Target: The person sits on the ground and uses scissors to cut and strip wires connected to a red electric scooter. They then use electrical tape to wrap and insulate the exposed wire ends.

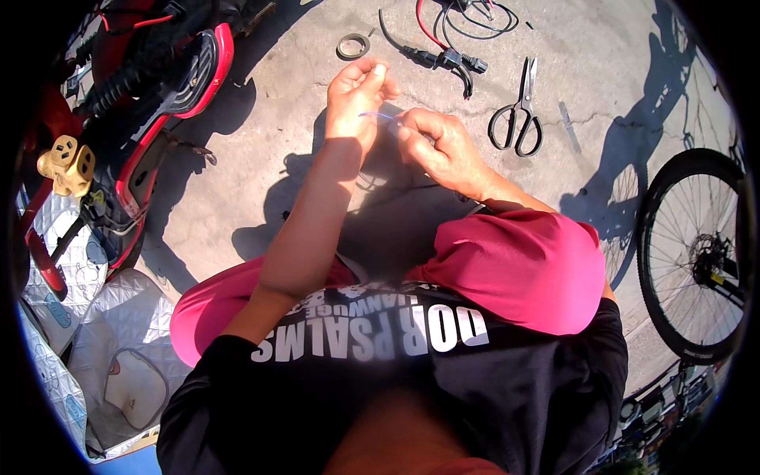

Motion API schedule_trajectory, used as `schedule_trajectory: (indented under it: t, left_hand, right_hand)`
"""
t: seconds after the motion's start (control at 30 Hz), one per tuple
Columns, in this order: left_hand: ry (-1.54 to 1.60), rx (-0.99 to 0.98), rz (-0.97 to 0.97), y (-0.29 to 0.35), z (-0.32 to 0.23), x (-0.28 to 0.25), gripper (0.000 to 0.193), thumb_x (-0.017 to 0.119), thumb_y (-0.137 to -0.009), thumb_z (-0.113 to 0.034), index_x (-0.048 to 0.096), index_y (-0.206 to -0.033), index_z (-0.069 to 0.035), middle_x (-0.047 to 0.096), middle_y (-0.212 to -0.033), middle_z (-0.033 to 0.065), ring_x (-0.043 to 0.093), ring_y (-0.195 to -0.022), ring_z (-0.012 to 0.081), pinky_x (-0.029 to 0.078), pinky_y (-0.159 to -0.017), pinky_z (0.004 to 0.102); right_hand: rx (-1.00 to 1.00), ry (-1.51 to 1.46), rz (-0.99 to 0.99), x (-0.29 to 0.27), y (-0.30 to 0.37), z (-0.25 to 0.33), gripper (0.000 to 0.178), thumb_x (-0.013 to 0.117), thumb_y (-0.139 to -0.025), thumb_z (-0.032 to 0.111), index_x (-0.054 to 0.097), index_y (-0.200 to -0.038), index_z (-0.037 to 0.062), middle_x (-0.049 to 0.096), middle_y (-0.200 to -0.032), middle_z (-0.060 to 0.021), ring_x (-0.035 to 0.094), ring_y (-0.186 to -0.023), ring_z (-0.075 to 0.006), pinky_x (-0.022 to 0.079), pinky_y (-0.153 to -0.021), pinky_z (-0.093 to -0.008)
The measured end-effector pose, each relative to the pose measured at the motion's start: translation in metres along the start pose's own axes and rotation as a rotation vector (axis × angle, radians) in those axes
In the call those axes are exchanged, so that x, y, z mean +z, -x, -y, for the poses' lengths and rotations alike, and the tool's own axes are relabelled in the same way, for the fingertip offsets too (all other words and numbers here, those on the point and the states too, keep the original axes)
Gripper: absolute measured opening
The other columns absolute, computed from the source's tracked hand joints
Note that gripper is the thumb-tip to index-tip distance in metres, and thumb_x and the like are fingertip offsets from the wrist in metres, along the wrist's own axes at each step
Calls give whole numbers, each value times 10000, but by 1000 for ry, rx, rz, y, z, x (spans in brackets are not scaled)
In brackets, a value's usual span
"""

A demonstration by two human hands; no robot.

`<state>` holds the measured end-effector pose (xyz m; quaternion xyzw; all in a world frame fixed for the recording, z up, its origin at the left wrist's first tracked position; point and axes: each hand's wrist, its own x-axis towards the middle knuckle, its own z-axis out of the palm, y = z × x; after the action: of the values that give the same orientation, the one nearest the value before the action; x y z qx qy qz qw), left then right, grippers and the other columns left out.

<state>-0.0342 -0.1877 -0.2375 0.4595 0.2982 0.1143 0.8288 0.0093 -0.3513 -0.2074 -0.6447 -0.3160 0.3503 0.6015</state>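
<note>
Out in front of me, over the concrete, both my hands are raised close together. My right hand (pixel 443 150) pinches a thin purple-blue wire (pixel 378 116) between thumb and fingers, and its free end points toward my left wrist. Just left of it, my left hand (pixel 356 99) is turned palm inward with thumb and fingertips pressed together. Whatever those fingertips hold, if anything, is too small to make out. Black-handled scissors (pixel 517 127) lie partly spread to the right of my hands. Beyond them lies a black cable with connectors (pixel 443 59), and a roll of tape (pixel 352 47) rests nearby.
A red and black scooter (pixel 150 158) stands close on the left, with a yellow plug adapter (pixel 67 165) on it. Silvery quilted covers (pixel 95 317) lie below. At the right is a bicycle wheel (pixel 693 253). A thin flat strip (pixel 569 127) lies beside the scissors.
</note>
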Motion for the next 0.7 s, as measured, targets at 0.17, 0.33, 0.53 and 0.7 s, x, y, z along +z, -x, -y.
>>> schedule_trajectory:
  t: [0.17, 0.33, 0.53, 0.7]
  left_hand:
    - [-197, -56, 297, 9, -14, 12, 559, 542, -926, -465, 582, -1165, 39, 634, -1012, 102, 588, -985, 171, 488, -863, 319]
    - [-97, -45, 494, 13, -15, 17, 864, 615, -750, -672, 551, -1217, 51, 617, -1128, 121, 572, -1078, 192, 471, -912, 316]
    - [-310, -14, 367, 21, -19, 30, 594, 778, -755, -366, 604, -1164, 29, 611, -1110, 92, 598, -954, 158, 507, -771, 274]
    - [-403, 307, 363, 24, -9, 39, 265, 705, -853, -118, 652, -1074, 19, 609, -998, 66, 579, -719, 103, 481, -603, 220]
  right_hand:
    - [169, -687, -69, -16, -2, -7, 247, 451, -996, 218, 470, -809, 58, 459, -670, -9, 403, -569, -95, 360, -516, -256]
    - [157, -948, -153, -19, -3, -3, 250, 458, -993, 242, 462, -817, 66, 391, -658, 9, 355, -542, -91, 334, -501, -246]
    - [214, -1009, -153, -27, -2, 0, 272, 439, -994, 246, 460, -784, 74, 354, -636, 24, 324, -515, -78, 294, -474, -235]
    - [196, -1046, -190, -26, -1, 4, 270, 441, -993, 248, 461, -783, 79, 336, -626, 32, 292, -500, -72, 270, -461, -228]
